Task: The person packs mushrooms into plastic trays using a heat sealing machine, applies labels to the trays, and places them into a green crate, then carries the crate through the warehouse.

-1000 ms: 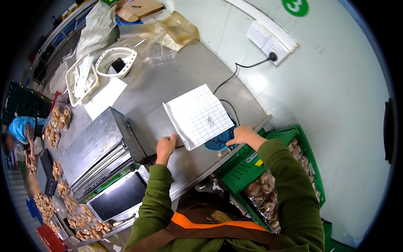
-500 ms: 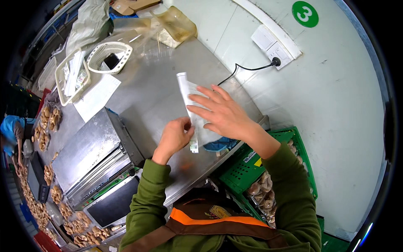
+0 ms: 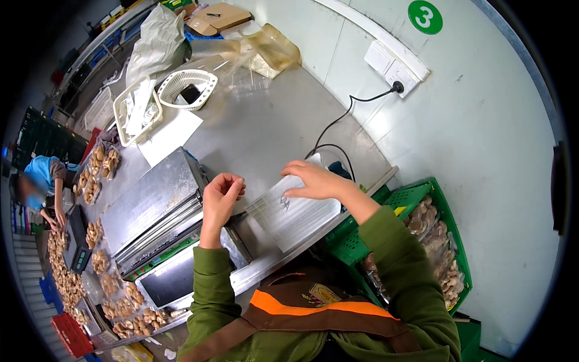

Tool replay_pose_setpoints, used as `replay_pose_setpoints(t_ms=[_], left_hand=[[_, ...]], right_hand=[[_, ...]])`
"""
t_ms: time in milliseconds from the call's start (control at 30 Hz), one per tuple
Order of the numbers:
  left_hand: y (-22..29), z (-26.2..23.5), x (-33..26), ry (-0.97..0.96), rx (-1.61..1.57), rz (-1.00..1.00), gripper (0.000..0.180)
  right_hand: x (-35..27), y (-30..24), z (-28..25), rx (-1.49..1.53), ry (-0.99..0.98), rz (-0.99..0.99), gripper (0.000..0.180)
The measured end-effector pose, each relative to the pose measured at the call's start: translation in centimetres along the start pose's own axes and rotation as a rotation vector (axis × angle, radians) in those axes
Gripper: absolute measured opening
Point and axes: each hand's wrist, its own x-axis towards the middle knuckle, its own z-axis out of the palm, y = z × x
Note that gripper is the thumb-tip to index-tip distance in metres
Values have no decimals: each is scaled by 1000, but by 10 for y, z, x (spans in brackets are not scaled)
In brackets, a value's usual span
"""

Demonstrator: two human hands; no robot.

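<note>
Now that the clear plastic bag [image 3: 295, 214] has come down flat on the steel table [image 3: 265, 127] beside the scale [image 3: 160, 208], my right hand [image 3: 313, 180] presses it open-palmed while my left hand [image 3: 221, 192] hovers loosely curled, holding nothing, so 1 bag lies ready.

Far left: you have a white oval basket [image 3: 188, 88] and a cream rectangular basket [image 3: 137, 110] on the steel table [image 3: 265, 130].
Beside them: a white paper sheet [image 3: 169, 136] lies flat.
Near left: your steel sealing machine [image 3: 158, 208] stands by trays of mushrooms [image 3: 99, 172].
Right: a green crate [image 3: 422, 232] holds bagged mushrooms.
Wall: a black cable [image 3: 344, 117] runs to the white socket [image 3: 395, 67].
</note>
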Motion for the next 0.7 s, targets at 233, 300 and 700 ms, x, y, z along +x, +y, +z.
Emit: replay_pose_setpoints(t_ms=[233, 300, 700], left_hand=[[-47, 44, 22, 137, 199, 135, 19], [-36, 61, 47, 213, 261, 242, 20], [-110, 173, 195, -355, 679, 38, 48]], right_hand=[[-22, 67, -15, 756, 501, 433, 23], [-24, 61, -29, 926, 553, 528, 24], [-76, 193, 50, 487, 863, 1009, 29]])
